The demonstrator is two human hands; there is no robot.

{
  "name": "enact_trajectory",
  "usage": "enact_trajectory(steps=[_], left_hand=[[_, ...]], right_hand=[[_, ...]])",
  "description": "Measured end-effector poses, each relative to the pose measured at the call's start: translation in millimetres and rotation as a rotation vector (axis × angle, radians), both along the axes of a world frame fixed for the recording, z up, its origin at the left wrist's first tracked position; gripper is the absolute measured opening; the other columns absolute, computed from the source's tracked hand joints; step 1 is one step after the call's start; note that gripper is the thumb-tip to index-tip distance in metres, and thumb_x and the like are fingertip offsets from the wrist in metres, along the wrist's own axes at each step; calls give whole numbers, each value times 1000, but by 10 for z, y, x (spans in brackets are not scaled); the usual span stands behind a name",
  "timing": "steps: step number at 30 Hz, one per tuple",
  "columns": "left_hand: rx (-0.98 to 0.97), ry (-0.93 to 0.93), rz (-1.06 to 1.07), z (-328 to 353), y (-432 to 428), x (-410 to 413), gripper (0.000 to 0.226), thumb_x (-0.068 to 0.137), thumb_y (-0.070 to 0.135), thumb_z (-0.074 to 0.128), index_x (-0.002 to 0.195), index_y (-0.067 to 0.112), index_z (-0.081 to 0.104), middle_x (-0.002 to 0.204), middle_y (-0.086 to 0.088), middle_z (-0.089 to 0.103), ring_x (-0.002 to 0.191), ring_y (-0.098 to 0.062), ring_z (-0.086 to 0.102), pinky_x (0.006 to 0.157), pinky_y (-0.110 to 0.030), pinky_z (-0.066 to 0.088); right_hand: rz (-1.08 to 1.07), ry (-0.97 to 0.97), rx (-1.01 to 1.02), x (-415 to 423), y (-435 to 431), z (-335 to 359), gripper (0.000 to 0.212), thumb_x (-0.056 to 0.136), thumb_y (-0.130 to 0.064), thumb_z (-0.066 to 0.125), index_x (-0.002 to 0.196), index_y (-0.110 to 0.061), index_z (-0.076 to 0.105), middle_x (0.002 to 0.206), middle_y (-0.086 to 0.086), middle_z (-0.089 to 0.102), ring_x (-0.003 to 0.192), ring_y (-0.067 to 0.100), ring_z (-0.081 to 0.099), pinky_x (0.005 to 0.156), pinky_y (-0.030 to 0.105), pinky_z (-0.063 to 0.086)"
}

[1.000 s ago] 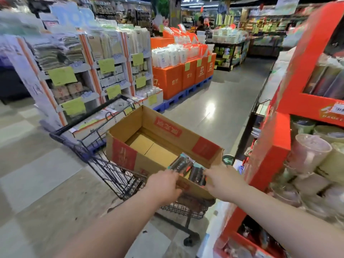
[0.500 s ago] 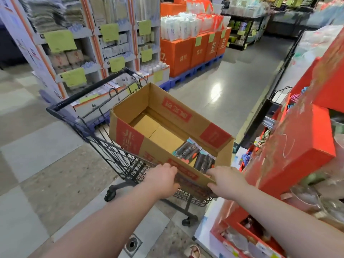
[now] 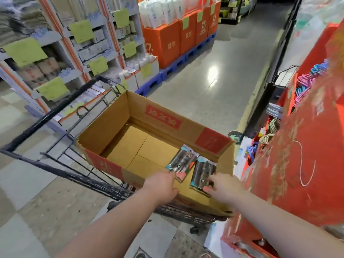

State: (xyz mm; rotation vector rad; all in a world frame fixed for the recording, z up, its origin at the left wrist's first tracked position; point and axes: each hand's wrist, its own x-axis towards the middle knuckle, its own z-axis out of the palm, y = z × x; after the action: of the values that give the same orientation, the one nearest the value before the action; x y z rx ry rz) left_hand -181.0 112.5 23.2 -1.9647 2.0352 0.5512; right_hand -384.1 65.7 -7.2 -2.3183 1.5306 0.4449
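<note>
Packs (image 3: 181, 162), location? (N.)
Two, low in the box (image 3: 111, 127) at its near right corner, side by side. Resting on the floor or lifted: cannot tell. Box sits in the cart (image 3: 55, 159); shelves (image 3: 55, 53) stand at far left. (M.)
Left side, grip? (N.)
Left hand (image 3: 161, 185) reaches over the near rim; its fingertips pinch the near end of the left pack (image 3: 183, 161), which lies askew. (M.)
Right side? (N.)
Right pack (image 3: 202, 172) is just beside the left one, nearer the right wall. Right hand (image 3: 226, 185) pinches its near end; fingers partly blurred. (M.)
Past the box? (N.)
Red stand (image 3: 297, 164), just beside the right wall; touching or apart, cannot tell. (M.)
</note>
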Motion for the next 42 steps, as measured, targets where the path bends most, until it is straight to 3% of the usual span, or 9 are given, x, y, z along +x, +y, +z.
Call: enact_trajectory(steps=[8, 16, 22, 30, 34, 38, 42], left_hand=[[95, 16, -58, -305, -422, -15, 50, 93, 42, 51, 137, 19, 42, 132, -2, 49, 113, -21, 54, 80, -32, 47], [203, 64, -166, -730, -1054, 146, 49, 89, 40, 57, 132, 19, 45, 131, -3, 50, 116, -23, 53, 95, -35, 47], [277, 40, -253, -1109, -1599, 330, 46, 89, 38, 59, 127, 18, 45, 130, -5, 51, 116, -23, 53, 88, -33, 45], [349, 91, -236, -1693, -2003, 569, 64, 87, 37, 59, 142, 22, 30, 137, -4, 40, 124, -23, 45, 100, -36, 43], [345, 85, -213, -1963, -2150, 575, 72, 88, 38, 58, 147, 21, 21, 142, -7, 34, 126, -26, 43, 103, -37, 40], [357, 114, -161, -2152, -2256, 508, 79, 88, 36, 57, 151, 20, 12, 149, -6, 25, 131, -25, 39, 105, -36, 39], [375, 136, -106, -2313, -2315, 424, 84, 86, 35, 58, 152, 23, 8, 151, -9, 24, 131, -28, 39, 107, -38, 38]], right_hand=[[-73, -14, 120, -39, -226, -328, 25, 96, -33, 41, 111, -20, 56, 115, 6, 59, 107, 29, 57, 84, 35, 44], [-284, -20, 258, 85, -519, -641, 34, 92, -26, 48, 125, -21, 53, 125, 6, 53, 115, 28, 53, 91, 37, 46], [-461, -32, 347, 265, -746, -1006, 26, 91, -22, 48, 116, -15, 53, 120, 8, 51, 111, 30, 55, 90, 37, 48], [-625, -69, 443, 399, -1009, -1649, 38, 90, -24, 53, 127, -17, 47, 126, 7, 46, 113, 28, 52, 94, 37, 48], [-746, -99, 493, 403, -1127, -1952, 50, 91, -21, 53, 138, -17, 37, 142, 7, 35, 123, 30, 46, 99, 40, 44], [-868, -118, 497, 408, -1168, -2163, 69, 93, -19, 52, 152, -18, 17, 160, 6, 7, 138, 28, 34, 106, 39, 40], [-878, -121, 518, 483, -1109, -2320, 74, 97, -22, 47, 154, -20, -1, 161, 2, -12, 148, 23, 9, 111, 35, 34]])
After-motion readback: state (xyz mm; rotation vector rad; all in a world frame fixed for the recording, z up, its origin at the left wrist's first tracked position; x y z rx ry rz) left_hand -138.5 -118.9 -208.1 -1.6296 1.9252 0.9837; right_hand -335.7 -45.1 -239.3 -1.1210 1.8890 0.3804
